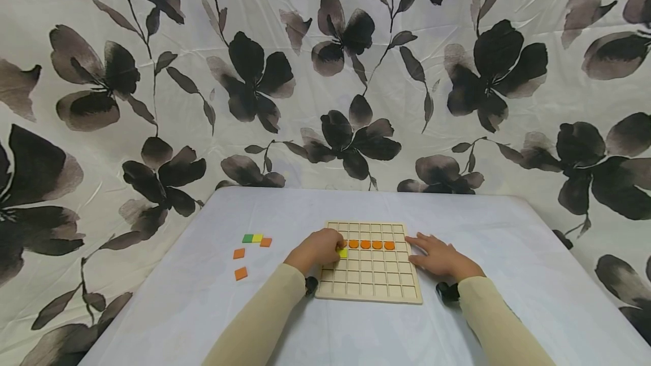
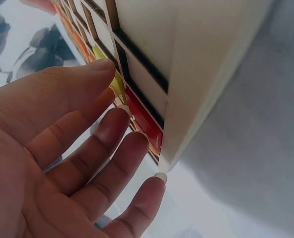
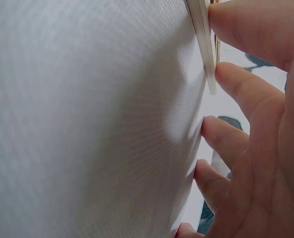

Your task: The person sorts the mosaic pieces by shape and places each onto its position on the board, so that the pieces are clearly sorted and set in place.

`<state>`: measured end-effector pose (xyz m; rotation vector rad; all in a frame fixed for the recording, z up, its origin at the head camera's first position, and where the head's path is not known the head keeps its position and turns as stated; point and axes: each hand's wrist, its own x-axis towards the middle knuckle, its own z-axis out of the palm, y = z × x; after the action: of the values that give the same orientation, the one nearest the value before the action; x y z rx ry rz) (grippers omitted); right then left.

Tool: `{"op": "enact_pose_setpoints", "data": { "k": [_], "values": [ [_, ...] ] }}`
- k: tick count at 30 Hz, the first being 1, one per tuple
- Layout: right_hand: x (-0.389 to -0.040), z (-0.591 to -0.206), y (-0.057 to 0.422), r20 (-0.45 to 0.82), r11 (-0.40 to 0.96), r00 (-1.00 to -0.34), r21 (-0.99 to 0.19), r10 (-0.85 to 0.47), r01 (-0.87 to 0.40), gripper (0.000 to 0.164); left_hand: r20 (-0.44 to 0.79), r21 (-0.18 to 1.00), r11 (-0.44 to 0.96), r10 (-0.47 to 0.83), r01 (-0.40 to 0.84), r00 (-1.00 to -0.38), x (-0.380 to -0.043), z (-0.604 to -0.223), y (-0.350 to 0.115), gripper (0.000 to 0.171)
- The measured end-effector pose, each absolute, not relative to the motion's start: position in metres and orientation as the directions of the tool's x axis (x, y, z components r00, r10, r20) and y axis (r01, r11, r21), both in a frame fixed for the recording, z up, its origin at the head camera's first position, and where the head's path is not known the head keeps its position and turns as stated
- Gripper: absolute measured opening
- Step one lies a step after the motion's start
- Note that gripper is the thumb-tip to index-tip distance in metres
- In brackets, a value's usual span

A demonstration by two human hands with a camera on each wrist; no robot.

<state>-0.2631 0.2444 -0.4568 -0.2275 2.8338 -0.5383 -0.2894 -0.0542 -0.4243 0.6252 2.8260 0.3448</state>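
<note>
A pale wooden grid board (image 1: 368,292) lies on the white-covered table. My left hand (image 1: 319,248) is over its left side, thumb and index finger pinching a small yellow tile (image 2: 118,87) down at a cell. In the left wrist view a red piece (image 2: 144,119) sits in the cell beside it, partly behind the fingers. Orange round pieces (image 1: 377,245) stand in a row across one line of cells. My right hand (image 1: 441,257) rests at the board's right edge, fingers spread, thumb and index fingertip against the rim and the other fingertips on the cloth.
Left of the board lie loose square tiles: a green one (image 1: 247,238), a yellow one (image 1: 257,238) touching it, and orange ones (image 1: 241,273) nearby. Behind the table (image 1: 458,208) hangs a white cloth with dark flowers (image 1: 351,134).
</note>
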Motion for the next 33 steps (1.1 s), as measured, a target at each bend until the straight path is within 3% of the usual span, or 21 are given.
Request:
{"op": "enact_pose_setpoints", "data": {
  "k": [21, 33],
  "values": [
    [-0.262, -0.456, 0.242, -0.224, 0.923, -0.958, -0.375, -0.177, -0.083, 0.061, -0.156, 0.302, 0.907, 0.352, 0.295, -0.923, -0.288, -0.420, -0.083, 0.022],
    [-0.260, -0.455, 0.241, -0.223, 0.926, -0.959, -0.368, -0.174, -0.082, 0.061, -0.145, 0.225, 0.938, 0.300, 0.264, -0.943, -0.295, -0.419, -0.109, 0.023]
  ]
}}
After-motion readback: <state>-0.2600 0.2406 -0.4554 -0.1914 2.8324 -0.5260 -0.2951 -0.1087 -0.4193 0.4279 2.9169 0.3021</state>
